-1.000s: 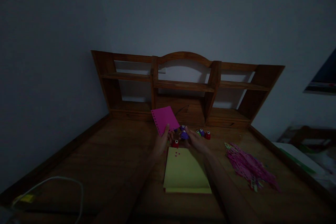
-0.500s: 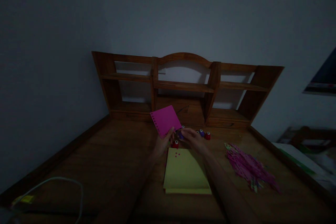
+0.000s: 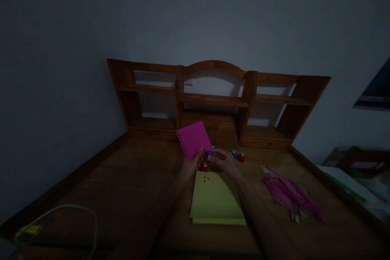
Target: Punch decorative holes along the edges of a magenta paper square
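My left hand (image 3: 190, 170) pinches the lower corner of a pink sheet of paper (image 3: 194, 140). A row of small punched holes runs down the sheet's left edge, with some along the bottom too. In my right hand (image 3: 224, 163) is a small purple craft punch (image 3: 208, 154), held against the lower right corner of the sheet. Whether the paper sits inside its slot cannot be made out. Just below the hands stands a red punch (image 3: 204, 167). Yellow paper (image 3: 217, 201) lies under my forearms, with several small pink cut-outs (image 3: 204, 180) near its top edge.
More punches stand behind my right hand, among them a purple one (image 3: 234, 154) and a red one (image 3: 241, 157). A heap of pink paper strips (image 3: 286, 191) lies to the right. A wooden shelf unit (image 3: 213, 99) borders the desk's back. A pale cable (image 3: 73, 206) loops at lower left.
The pink sheet has shifted slightly to the right. My right fingers have turned the purple punch, and more of its body shows now.
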Action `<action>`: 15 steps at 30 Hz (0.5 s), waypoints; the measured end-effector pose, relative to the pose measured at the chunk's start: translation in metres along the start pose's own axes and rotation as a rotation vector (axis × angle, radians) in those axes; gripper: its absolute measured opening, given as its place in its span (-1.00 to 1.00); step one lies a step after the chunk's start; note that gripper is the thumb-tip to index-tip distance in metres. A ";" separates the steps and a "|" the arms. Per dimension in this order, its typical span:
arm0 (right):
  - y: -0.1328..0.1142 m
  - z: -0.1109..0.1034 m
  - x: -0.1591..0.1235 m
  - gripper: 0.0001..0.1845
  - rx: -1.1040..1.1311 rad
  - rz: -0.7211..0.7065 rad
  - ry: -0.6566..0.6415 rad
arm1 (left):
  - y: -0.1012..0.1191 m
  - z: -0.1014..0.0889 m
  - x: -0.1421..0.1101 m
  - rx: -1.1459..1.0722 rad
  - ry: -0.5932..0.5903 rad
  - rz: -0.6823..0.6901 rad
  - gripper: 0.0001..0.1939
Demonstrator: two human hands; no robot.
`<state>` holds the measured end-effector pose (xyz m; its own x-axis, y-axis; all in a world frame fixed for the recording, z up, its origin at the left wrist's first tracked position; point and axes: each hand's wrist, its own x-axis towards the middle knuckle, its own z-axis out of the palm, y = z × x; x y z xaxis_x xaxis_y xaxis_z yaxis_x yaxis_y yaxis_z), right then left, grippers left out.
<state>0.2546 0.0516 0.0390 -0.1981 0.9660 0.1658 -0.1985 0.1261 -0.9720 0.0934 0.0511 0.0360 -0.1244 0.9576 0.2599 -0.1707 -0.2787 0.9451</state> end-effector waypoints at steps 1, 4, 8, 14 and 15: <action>-0.001 0.000 0.000 -0.57 -0.010 -0.016 -0.007 | -0.001 0.000 0.000 0.002 0.006 0.006 -0.61; -0.002 0.000 0.001 -0.56 -0.040 -0.024 -0.015 | -0.004 0.000 0.000 0.018 0.024 0.024 -0.60; -0.001 0.003 0.001 -0.55 0.006 0.000 -0.007 | -0.004 0.000 -0.001 0.050 0.010 0.056 -0.59; -0.007 0.006 -0.001 -0.50 -0.054 0.015 0.025 | -0.001 -0.001 -0.004 0.076 -0.009 0.069 -0.60; -0.008 0.006 -0.001 -0.50 -0.070 0.012 0.035 | -0.001 0.000 -0.004 0.072 -0.002 0.073 -0.61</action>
<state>0.2509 0.0480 0.0479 -0.1657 0.9748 0.1492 -0.1285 0.1287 -0.9833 0.0936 0.0478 0.0339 -0.1316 0.9353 0.3286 -0.0909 -0.3415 0.9355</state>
